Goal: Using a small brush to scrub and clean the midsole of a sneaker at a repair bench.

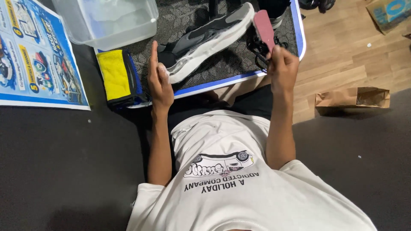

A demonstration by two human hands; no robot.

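A grey, black and white sneaker (209,34) lies on its side on a dark patterned mat (222,64) with a blue and white border. My left hand (159,79) rests at the shoe's heel end, fingers straight and apart, holding nothing. My right hand (281,68) is raised beside the shoe's toe end and grips a reddish-pink insole (264,25), held upright. Black laces (258,49) lie on the mat just under the insole.
A clear plastic tub (109,21) with water stands at the mat's back left. A folded yellow and blue cloth (119,77) lies left of my left hand. A printed poster (34,51) covers the far left. A brown paper bag (353,97) lies on the wooden floor (342,47) at right.
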